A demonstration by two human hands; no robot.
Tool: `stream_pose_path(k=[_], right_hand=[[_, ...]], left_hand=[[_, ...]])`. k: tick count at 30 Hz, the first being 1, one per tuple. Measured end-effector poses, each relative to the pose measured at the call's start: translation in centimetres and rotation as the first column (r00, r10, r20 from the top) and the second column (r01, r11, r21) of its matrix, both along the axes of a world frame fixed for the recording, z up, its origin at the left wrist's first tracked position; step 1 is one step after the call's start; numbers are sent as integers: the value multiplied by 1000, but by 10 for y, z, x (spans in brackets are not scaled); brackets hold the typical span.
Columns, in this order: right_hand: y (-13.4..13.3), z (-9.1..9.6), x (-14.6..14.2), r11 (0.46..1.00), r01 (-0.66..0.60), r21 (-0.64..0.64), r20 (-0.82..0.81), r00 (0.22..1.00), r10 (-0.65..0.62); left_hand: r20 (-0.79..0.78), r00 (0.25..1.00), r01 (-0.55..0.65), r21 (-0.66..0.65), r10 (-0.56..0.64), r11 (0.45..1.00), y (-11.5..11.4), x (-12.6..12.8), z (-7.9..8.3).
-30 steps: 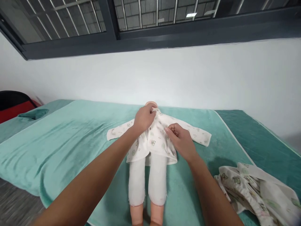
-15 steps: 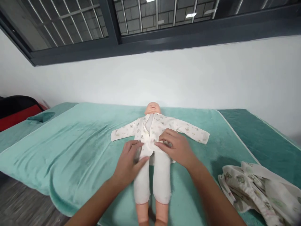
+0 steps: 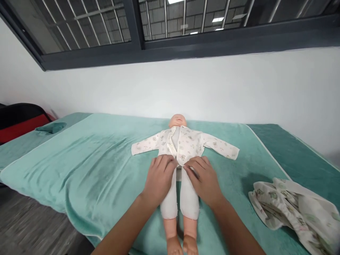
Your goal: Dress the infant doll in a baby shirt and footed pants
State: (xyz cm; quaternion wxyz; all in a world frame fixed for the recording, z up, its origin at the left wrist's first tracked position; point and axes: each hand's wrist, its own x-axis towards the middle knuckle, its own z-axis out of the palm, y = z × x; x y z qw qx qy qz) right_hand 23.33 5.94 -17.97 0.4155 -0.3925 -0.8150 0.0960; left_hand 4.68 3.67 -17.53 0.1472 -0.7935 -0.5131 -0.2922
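A baby doll (image 3: 178, 120) lies on its back on a green blanket, head toward the wall and feet toward me. It wears a white patterned baby jacket (image 3: 190, 143) with its sleeves spread to both sides, the front parted at the chest. White fabric (image 3: 169, 205) covers its legs down to the shins. My left hand (image 3: 160, 179) is closed on the jacket's lower hem, its fingertips partly hidden. Just across from it, my right hand (image 3: 203, 180) pinches the hem's other side between thumb and finger. Both hands rest above the doll's thighs.
A crumpled patterned white cloth (image 3: 294, 212) lies at the right on the green blanket (image 3: 106, 148). Behind the bed stand a white wall (image 3: 170, 88) and a barred window. A black and red object (image 3: 21, 122) sits at the far left.
My left hand has moved in toward the jacket's middle hem and its fingers have closed. The right hand stays at the hem, slightly lower on the jacket. The view has shifted a little.
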Motion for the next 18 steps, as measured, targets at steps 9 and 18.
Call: stream_pose_path(k=[9, 18], right_hand=[[5, 6, 11, 978, -154, -140, -170, 977, 129], [5, 3, 12, 941, -125, -315, -369, 930, 0]], left_hand=[[121, 988, -76, -145, 94, 987, 1, 0, -2], [375, 901, 256, -53, -218, 965, -8, 1, -2]])
